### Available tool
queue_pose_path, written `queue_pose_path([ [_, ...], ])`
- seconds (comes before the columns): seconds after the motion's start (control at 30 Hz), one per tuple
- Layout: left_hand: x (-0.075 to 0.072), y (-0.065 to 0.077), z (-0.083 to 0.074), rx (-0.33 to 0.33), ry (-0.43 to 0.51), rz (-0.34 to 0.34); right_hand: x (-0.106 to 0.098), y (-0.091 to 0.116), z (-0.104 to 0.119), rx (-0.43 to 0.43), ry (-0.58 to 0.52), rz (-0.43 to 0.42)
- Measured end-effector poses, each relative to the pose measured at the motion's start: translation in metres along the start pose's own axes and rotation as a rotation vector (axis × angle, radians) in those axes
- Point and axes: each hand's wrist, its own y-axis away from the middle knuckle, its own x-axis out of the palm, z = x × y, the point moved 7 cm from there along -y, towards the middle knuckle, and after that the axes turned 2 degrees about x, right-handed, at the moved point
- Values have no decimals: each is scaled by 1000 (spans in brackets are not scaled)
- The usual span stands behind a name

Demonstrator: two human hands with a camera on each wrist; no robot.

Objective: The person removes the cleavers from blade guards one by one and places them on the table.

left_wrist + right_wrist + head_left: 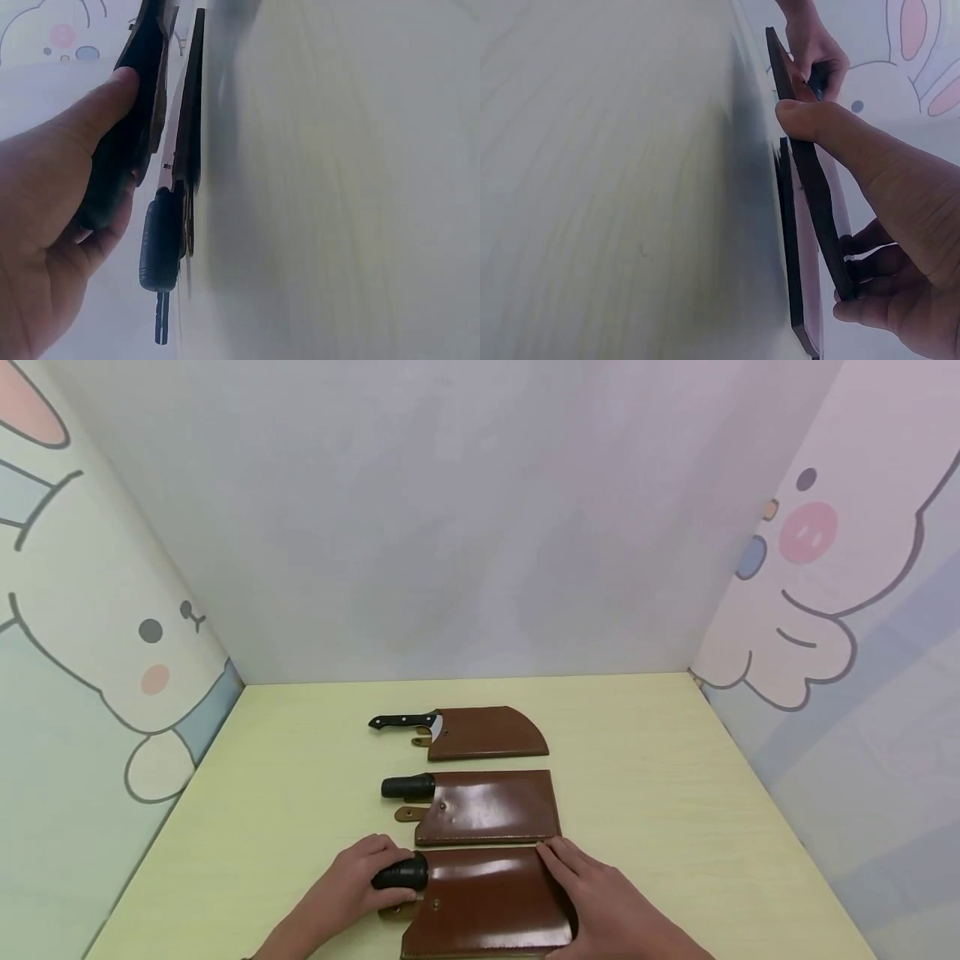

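Nearest the body, a cleaver in a glossy brown leather sheath (487, 902) has its black handle (401, 872) to the left. My left hand (352, 885) grips that handle, thumb along one side and fingers curled behind. The sheath's right end is held by my right hand (607, 902), its thumb on the near edge and fingers at the far edge. In the right wrist view, this sheath (817, 199) looks tilted and raised off the table. The blade is hidden inside the leather.
Beyond lies a second sheathed cleaver (495, 806), squarer, with a short black handle. Farther back is a sheathed knife (487, 732) with a riveted black handle and rounded sheath end. All lie on a pale yellow table (675, 793), with cartoon-printed panels (862, 610) at the sides.
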Motion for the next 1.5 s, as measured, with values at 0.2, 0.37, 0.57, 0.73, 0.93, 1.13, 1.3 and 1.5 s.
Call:
queue_pose_path([
  [0.2, -3, 1, -1, 19, 36, -10, -8, 1, 2, -10, 14, -9],
  [0.37, -6, 0, -3, 20, 18, -41, -12, 2, 3, -6, 7, -18],
  [0.57, -12, -2, -2, -13, -13, -82, -14, 1, 4, -20, 14, -21],
  [0.73, -13, -1, -2, -10, -22, -82, -15, 2, 6, -44, 9, -47],
  [0.93, -12, 1, -3, 5, -44, -85, -12, 4, 5, -41, 4, -50],
  [1.13, -13, 2, 1, -12, -38, -86, -12, 5, 3, -49, 11, -64],
  [1.3, -16, 5, 8, -37, -17, -89, -15, 7, -3, -48, 29, -62],
  [1.5, -15, 7, 11, -71, 12, -68, -17, 7, -2, -103, 55, -98],
])
